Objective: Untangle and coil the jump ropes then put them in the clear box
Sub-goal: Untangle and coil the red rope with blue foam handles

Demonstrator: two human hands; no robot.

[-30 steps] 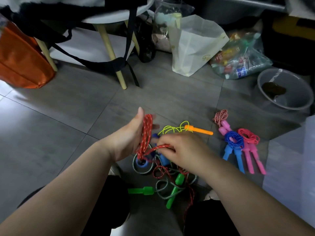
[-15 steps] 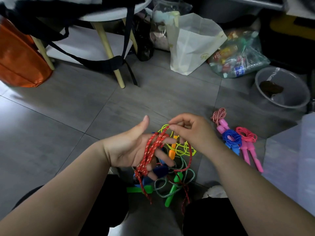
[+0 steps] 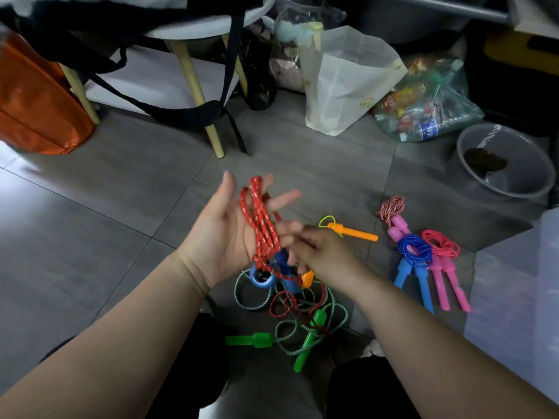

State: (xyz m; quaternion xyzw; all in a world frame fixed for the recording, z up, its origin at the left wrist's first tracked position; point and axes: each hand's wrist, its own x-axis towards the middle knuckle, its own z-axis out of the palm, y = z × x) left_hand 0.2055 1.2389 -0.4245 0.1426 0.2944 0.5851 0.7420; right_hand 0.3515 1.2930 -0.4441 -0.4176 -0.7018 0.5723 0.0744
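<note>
My left hand (image 3: 225, 234) is held palm up over the floor with its fingers spread, and several turns of a red speckled jump rope (image 3: 260, 225) run lengthwise around it. The rope's blue handles (image 3: 273, 272) hang at the heel of that palm. My right hand (image 3: 323, 255) pinches the red rope's loose strand just right of the coil. Below lies a tangle with a green-handled rope (image 3: 305, 331) and more red strand. An orange handle with yellow cord (image 3: 351, 231) lies to the right. The clear box (image 3: 520, 300) stands at the right edge.
Coiled ropes lie right of my hands: a blue one (image 3: 414, 261), a pink one (image 3: 444, 261) and a red-white one (image 3: 393, 213). A grey basin (image 3: 505, 164), plastic bags (image 3: 344, 83), a stool's legs (image 3: 199, 95) with black straps and an orange bag (image 3: 36, 101) ring the grey tiled floor.
My right hand has come down from the top of the coil to its lower right, laying another turn of red rope around my left hand. The left hand's fingers have spread wider.
</note>
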